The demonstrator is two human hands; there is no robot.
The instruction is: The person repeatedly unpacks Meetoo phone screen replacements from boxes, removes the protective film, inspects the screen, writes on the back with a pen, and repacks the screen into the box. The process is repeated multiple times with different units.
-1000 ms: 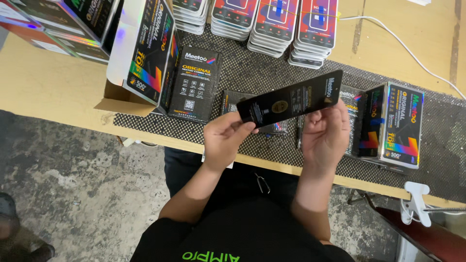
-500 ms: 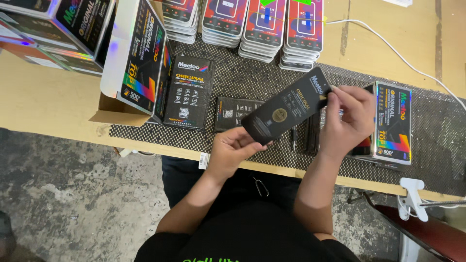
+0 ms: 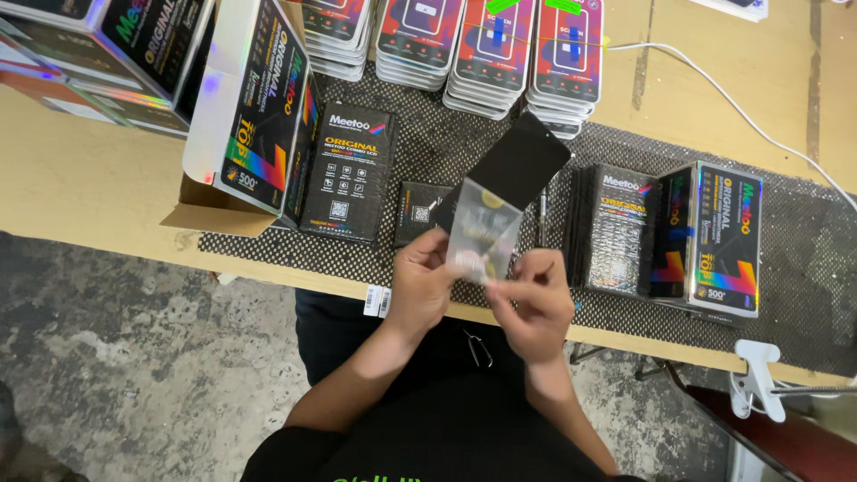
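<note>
My left hand (image 3: 421, 284) and my right hand (image 3: 534, 300) both grip a clear plastic sleeve (image 3: 482, 239) at its lower end. A flat black rectangular panel (image 3: 518, 165) sticks out of the sleeve's top, tilted up to the right. Both hands hover over the front edge of a black dotted mat (image 3: 428, 143) on a wooden table (image 3: 80, 192). Just behind my left hand a small black box (image 3: 418, 212) lies flat on the mat.
A black printed box (image 3: 348, 174) leans against an open carton (image 3: 250, 107) at left. Upright black boxes with rainbow print (image 3: 705, 236) stand at right. Stacks of red packs (image 3: 486, 49) line the back. A white cable (image 3: 723, 94) crosses the table; a white clamp (image 3: 759, 379) grips its front edge.
The black panel was held bare and high between both hands. Now the hands are lower and closer together, and the panel's lower part sits inside a clear sleeve.
</note>
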